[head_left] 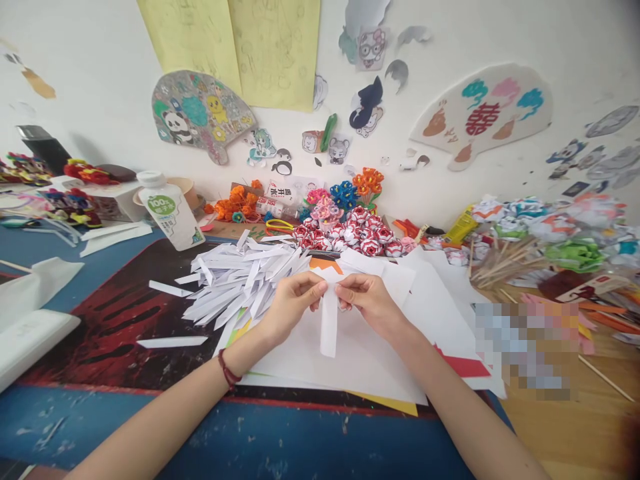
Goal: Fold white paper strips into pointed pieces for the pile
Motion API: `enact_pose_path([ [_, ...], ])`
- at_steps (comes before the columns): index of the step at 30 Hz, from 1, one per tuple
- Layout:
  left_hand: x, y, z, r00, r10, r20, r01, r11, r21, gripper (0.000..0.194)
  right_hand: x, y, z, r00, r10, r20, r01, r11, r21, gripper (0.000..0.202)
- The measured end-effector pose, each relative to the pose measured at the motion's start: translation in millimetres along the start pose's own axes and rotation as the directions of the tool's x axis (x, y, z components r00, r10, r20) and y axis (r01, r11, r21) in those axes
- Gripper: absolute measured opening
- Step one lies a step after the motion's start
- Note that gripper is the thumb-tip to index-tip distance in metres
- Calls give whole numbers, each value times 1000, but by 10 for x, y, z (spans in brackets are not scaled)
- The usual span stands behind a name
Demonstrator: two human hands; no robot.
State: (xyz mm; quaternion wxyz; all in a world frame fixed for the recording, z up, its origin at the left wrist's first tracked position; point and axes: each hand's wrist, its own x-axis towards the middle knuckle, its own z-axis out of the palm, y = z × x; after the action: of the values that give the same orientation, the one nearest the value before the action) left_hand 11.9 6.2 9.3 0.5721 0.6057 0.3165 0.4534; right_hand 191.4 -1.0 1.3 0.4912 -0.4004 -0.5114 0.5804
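Pinching a paper strip [329, 327], both hands [291, 301] [369, 300] close together.

Left hand [295, 303] and right hand [373, 303] pinch close together, forearms [185, 400] angled inward.

Over the feed I was looking at a craft room or small studio; I could not tell which. Paper strips [245, 277] and sheets [437, 310] covered much of the flecked counter [165, 433], flowers [370, 233] and sticks [503, 263] crowded around, and the wall [450, 37] bore decorated fans [483, 120], cutouts [367, 110] and yellow sketches [275, 53].
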Motion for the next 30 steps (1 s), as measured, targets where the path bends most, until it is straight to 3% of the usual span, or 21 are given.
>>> enact_pose_path([
  [18,-20,41,2,999,-23,27,24,999,-34,26,-20,-7,-12,993,18,118,-23,999,46,24],
  [23,-26,21,-6,998,20,-60,-14,995,102,26,-32,-46,-12,996,-22,84,24,999,-29,26],
  [27,-36,13,-16,982,125,-144,-80,955,284,25,-37,-51,7,997,-62,46,66,994,-90,25],
  [30,-47,25,-18,967,212,-143,-136,900,415,22,-40,-31,22,997,-80,15,82,989,-124,23],
])
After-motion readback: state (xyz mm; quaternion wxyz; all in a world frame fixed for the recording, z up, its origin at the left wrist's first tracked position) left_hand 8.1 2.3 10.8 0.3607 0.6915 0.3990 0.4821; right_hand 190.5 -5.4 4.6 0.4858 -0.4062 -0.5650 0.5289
